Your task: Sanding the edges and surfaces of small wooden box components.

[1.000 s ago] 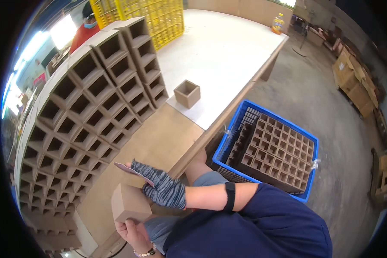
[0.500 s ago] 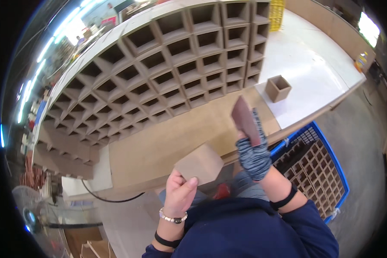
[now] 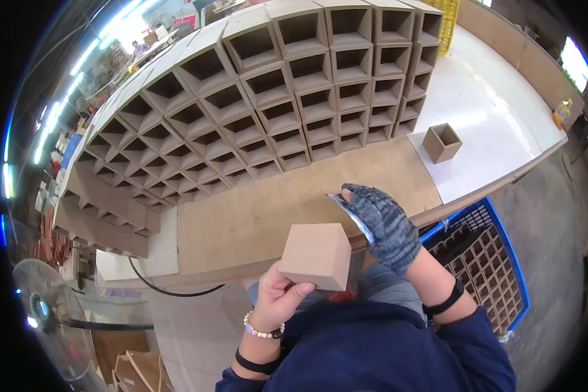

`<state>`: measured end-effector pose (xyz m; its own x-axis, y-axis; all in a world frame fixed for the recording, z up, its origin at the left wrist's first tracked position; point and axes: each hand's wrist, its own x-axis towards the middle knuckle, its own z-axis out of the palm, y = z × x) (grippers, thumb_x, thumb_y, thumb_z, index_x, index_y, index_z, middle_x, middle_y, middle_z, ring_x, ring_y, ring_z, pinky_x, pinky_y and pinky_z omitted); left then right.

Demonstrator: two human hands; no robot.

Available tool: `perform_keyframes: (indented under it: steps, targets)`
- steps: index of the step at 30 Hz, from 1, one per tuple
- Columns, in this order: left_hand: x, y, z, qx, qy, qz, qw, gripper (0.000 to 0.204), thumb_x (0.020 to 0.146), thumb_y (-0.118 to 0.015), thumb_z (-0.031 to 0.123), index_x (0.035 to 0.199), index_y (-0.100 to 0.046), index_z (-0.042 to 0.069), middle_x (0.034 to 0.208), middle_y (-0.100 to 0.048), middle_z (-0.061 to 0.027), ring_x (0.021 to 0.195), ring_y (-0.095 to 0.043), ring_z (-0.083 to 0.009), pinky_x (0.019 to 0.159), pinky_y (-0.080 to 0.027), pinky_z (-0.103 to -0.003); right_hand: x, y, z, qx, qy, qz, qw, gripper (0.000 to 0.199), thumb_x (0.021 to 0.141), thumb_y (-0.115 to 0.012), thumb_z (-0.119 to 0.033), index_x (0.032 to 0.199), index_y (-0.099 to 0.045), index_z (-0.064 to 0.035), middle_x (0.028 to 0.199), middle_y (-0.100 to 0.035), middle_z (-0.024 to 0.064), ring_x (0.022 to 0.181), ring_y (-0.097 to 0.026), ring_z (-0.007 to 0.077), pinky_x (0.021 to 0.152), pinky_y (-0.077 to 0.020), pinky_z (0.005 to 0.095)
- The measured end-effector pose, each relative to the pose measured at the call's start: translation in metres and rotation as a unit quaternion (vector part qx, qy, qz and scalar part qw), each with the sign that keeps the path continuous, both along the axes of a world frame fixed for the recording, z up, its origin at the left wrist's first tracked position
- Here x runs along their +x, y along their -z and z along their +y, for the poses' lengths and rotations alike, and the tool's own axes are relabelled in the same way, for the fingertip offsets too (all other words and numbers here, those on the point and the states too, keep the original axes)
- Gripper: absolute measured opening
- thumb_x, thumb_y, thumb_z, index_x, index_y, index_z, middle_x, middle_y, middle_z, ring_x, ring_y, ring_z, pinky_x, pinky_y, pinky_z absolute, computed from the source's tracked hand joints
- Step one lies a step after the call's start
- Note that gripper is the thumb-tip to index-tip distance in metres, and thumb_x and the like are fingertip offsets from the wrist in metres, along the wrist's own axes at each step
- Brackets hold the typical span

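My bare left hand (image 3: 281,297) grips a brown fibreboard box (image 3: 317,255) by its lower left edge, thumb on the near side. The box is held up in front of my body, near the bench's front edge. My right hand (image 3: 389,225), in a grey knitted glove with bare fingertips, is closed on a piece of sandpaper (image 3: 354,215). The sandpaper is seen nearly edge-on, its pale back showing, just right of the box and apart from it. A single open box (image 3: 442,144) stands on the white tabletop beyond my right hand.
A curved wall of stacked boxes (image 3: 268,85) lines the bench's far side. Below the bench at right is a blue crate (image 3: 513,281) filled with similar boxes. A fan (image 3: 42,313) stands at left, a cable (image 3: 170,302) near it. A yellow bottle (image 3: 560,114) sits far right.
The box in my left hand has moved right and turned, showing more of its faces. My right hand has come down and inward, tilting the sandpaper toward the box. The view has shifted slightly.
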<state>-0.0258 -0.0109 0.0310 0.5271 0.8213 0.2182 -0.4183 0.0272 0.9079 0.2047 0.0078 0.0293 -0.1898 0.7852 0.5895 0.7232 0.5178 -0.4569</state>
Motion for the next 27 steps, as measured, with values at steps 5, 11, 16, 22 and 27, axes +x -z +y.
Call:
perform_keyframes:
  steps: [5,11,16,22,27]
  targets:
    - [0.002,0.003,0.006,0.004,-0.020,0.013,1.000,0.027,0.084,-0.057,0.000,0.110,-0.049,-0.001,0.107,-0.059,-0.0075,0.098,-0.054,-0.0119,0.086,-0.043,-0.028,-0.027,-0.051,-0.035,0.079,-0.112,-0.064,0.988,0.042,0.079,-0.054,-0.012,0.121,-0.047,-0.0113,0.118,-0.052,0.0148,0.107,-0.052,0.0292,0.097,-0.0353,0.0472]
    - [0.002,-0.006,-0.001,0.002,0.007,-0.002,1.000,0.029,0.084,-0.056,-0.001,0.112,-0.049,-0.001,0.106,-0.059,-0.0070,0.098,-0.054,-0.0125,0.086,-0.043,-0.028,-0.001,0.003,0.004,0.015,0.030,-0.095,0.995,0.042,0.076,-0.055,-0.010,0.117,-0.049,-0.0045,0.115,-0.053,0.0178,0.106,-0.052,0.0311,0.095,-0.0381,0.0420]
    - [-0.003,-0.005,0.005,0.056,0.005,0.053,0.997,0.030,0.084,-0.055,-0.002,0.113,-0.048,-0.002,0.107,-0.058,-0.0074,0.100,-0.054,-0.0129,0.087,-0.043,-0.028,-0.006,-0.009,-0.005,0.054,0.009,0.061,0.997,0.040,0.079,-0.054,-0.009,0.119,-0.048,-0.0068,0.113,-0.054,0.0177,0.105,-0.053,0.0315,0.092,-0.0405,0.0425]
    - [-0.001,-0.010,0.003,0.049,0.015,0.043,0.998,0.029,0.084,-0.056,-0.001,0.112,-0.049,-0.003,0.109,-0.057,-0.0073,0.100,-0.053,-0.0125,0.085,-0.044,-0.028,-0.019,-0.031,-0.017,0.122,-0.081,-0.006,0.989,0.041,0.080,-0.054,-0.009,0.120,-0.046,-0.0075,0.111,-0.054,0.0167,0.103,-0.053,0.0336,0.093,-0.0398,0.0439]
    - [0.002,-0.032,0.003,0.226,0.020,0.186,0.956,0.016,0.082,-0.057,0.002,0.099,-0.057,0.000,0.095,-0.061,-0.0100,0.092,-0.058,-0.0226,0.095,-0.037,-0.036,0.013,0.002,-0.002,-0.004,0.062,-0.045,0.997,0.050,0.068,-0.048,0.009,0.117,-0.051,-0.0006,0.114,-0.055,0.0186,0.107,-0.053,0.0324,0.094,-0.0407,0.0402]
